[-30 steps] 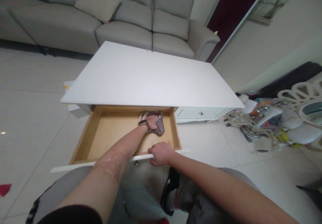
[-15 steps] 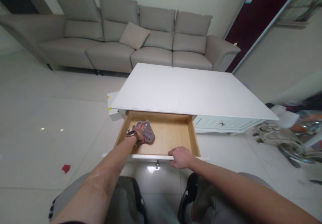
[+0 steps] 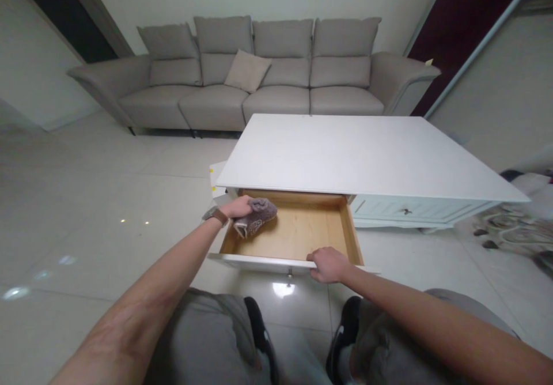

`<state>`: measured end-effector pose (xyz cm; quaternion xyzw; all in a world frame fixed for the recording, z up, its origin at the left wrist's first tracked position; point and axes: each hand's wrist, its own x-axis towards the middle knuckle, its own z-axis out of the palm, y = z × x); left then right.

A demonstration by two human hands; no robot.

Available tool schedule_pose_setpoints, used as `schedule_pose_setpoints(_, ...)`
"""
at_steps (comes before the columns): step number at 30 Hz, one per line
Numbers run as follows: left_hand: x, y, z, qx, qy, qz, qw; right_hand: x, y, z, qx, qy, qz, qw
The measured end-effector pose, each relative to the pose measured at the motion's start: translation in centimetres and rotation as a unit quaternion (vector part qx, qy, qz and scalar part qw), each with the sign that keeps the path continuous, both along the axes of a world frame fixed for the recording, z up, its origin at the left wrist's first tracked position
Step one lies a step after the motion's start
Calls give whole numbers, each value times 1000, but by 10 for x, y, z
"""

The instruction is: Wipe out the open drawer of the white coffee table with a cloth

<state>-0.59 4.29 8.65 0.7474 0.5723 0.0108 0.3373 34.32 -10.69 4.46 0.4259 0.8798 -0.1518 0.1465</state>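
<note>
A pulled-out wooden drawer (image 3: 309, 232) juts toward me from the white coffee table (image 3: 367, 151). Bunched in my left hand (image 3: 238, 207) is a greyish-purple patterned cloth (image 3: 258, 216), at the left side of the drawer just above its bottom. The fingers are closed around the cloth and partly hidden by it. My right hand (image 3: 330, 264) grips the top edge of the drawer front (image 3: 259, 262) toward its right end, fingers curled over the rim. A small metal knob (image 3: 290, 272) shows below the front's middle.
A second, closed drawer (image 3: 406, 211) sits to the right in the table. Behind the table stands a grey sofa (image 3: 276, 99) with a beige cushion (image 3: 247, 71). A white box (image 3: 217, 172) is by the table's left side. Cables (image 3: 512, 229) lie on the floor at right.
My left hand has lifted and shifted toward the drawer's left side, gathering the cloth that lay flatter under it. My right hand stays on the drawer front. The view has turned slightly left.
</note>
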Motion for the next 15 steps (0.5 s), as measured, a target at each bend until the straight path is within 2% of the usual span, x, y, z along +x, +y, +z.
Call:
schedule_pose_setpoints(4, -60, -13, 60, 21, -6, 167, 986, 0, 0, 0, 4, 7, 3, 1000)
schedule_pose_setpoints(6, -95, -20, 82, 20, 10, 247, 969, 1, 0, -1, 4, 8, 4, 1000)
schedule_pose_setpoints(8, -125, -26, 94, 33, 64, 304, 950, 2, 1, -3, 3, 11, 7, 1000)
schedule_pose_setpoints(10, -144, -29, 95, 49, 134, 312, 939, 3, 1, -5, 5, 15, 9, 1000)
schedule_pose_setpoints(11, -147, -31, 90, 56, 167, 298, 938, 3, 1, -5, 6, 16, 10, 1000)
schedule_pose_setpoints(13, -138, -36, 70, 62, 210, 254, 942, 3, 0, -5, 7, 17, 9, 1000)
schedule_pose_setpoints(15, -113, -45, 36, 65, 213, 219, 950, 3, 0, -5, 5, 15, 8, 1000)
